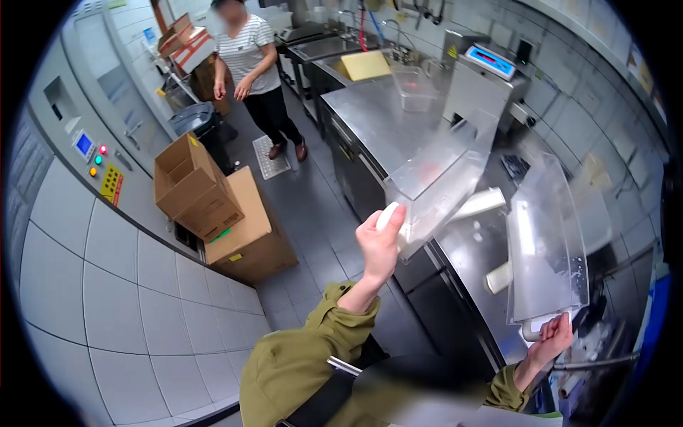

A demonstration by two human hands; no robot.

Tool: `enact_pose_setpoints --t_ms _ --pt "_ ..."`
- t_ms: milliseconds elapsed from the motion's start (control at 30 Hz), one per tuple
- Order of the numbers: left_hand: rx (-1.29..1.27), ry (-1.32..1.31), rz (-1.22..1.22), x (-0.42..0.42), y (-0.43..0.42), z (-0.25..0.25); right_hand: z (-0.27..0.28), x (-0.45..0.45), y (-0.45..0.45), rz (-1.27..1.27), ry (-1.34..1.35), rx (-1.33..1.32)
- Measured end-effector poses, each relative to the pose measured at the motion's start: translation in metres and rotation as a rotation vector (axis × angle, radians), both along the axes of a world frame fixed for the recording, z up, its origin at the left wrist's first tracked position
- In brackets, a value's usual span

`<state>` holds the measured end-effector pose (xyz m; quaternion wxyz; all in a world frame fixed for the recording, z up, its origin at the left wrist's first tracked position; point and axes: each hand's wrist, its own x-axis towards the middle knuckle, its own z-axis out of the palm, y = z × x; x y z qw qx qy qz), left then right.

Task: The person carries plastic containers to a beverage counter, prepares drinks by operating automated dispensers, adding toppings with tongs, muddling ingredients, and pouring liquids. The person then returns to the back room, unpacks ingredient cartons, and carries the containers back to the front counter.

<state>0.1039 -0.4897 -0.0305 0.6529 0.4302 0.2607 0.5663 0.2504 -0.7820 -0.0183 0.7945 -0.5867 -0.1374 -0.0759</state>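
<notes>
My left hand [379, 245] is closed around a white grip at the near end of a clear plastic trough-shaped container [448, 196], held tilted above the counter's edge. On the right side, my right hand [553, 338] is wrapped around the white handle of a second clear plastic container [544, 249], long and trough-like, with droplets or specks on its wall. Between the two containers, a white bar-shaped piece [480, 204] and a shorter pale block [499, 277] show at the steel counter [469, 245]; what they belong to cannot be made out.
Another person [252, 64] stands at the far left of the aisle. Stacked cardboard boxes [249, 238] line the left wall. Farther along the steel worktop are a clear bin [415, 89], a machine with a blue display [491, 60], and a yellow board [366, 65] by the sink.
</notes>
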Motion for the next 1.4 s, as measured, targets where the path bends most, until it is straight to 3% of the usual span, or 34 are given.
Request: enact_pose_setpoints --t_ms 300,567,733,1100,1200,1400 --pt "0.140 0.079 0.339 -0.074 0.177 0.018 -0.005 0.008 0.244 0.446 0.028 0.171" --pt "0.098 0.121 0.546 -0.083 0.382 0.014 -0.013 -0.016 0.520 0.589 0.161 0.228" --pt "0.063 0.056 0.649 -0.065 0.520 0.000 -0.026 -0.010 0.683 0.623 0.104 0.142" --pt "0.055 0.074 0.809 -0.019 0.868 -0.002 -0.024 0.045 1.058 0.743 -0.005 0.010" --pt "0.070 0.085 0.805 -0.017 0.970 -0.004 -0.026 0.051 1.159 0.834 0.082 0.152" --pt "0.093 0.122 0.852 -0.002 1.182 0.000 -0.016 0.062 1.374 0.835 0.077 0.152"
